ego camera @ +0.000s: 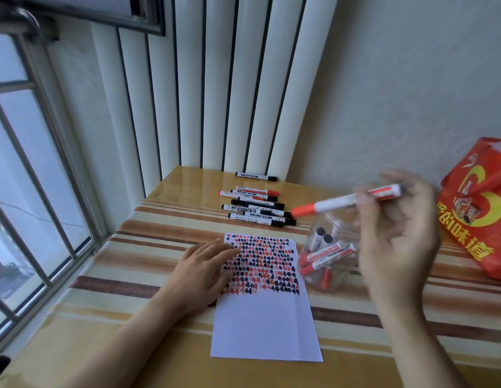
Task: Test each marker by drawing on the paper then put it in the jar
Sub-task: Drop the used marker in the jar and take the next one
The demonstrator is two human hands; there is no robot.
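So the right hand [397, 228] is up in the air over the clear plastic jar [331, 256], pinching a red marker [347, 201] between its fingertips. The marker lies nearly level, red cap pointing left, and it's a bit motion-blurred. The jar sits just right of the paper [264, 312] and already has a bunch of markers inside, leaning at angles: a few red-capped ones low down and a couple with black ends poking up near the top. Can't get an exact count through the plastic.

The left hand [204, 264] lies flat with straight fingers on the left edge of the paper, holding nothing. The top half of the sheet is packed with rows of red and black scribbles; the bottom half is blank.

Further back on the striped tablecloth [148, 259] there's a loose pile of untested markers [257, 205], mostly black caps plus a couple of red, with one black marker [256, 176] lying apart behind them. A red printed bag [478, 208] stands at the right edge.
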